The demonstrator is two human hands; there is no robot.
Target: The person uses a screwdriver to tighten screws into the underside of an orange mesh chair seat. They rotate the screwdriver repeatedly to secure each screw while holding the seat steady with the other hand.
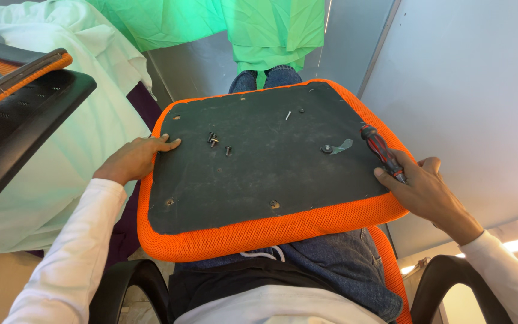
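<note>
On the lap, an upturned orange seat cushion is steadied by the left hand, fingers flat, and the right hand, fingers loosely spread.

No pkgs, labels, signs or screens in view, nothing of that kind anywhere.

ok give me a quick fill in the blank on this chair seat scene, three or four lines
1. The upturned seat pad has a mesh edge coloured ____.
2. The left hand rests on the seat pad's ____ edge.
3. The right hand touches a red and black ____ lying on the seat pad.
4. The loose screws lie on the pad's ____ underside.

Missing words: orange; left; screwdriver; black
</note>
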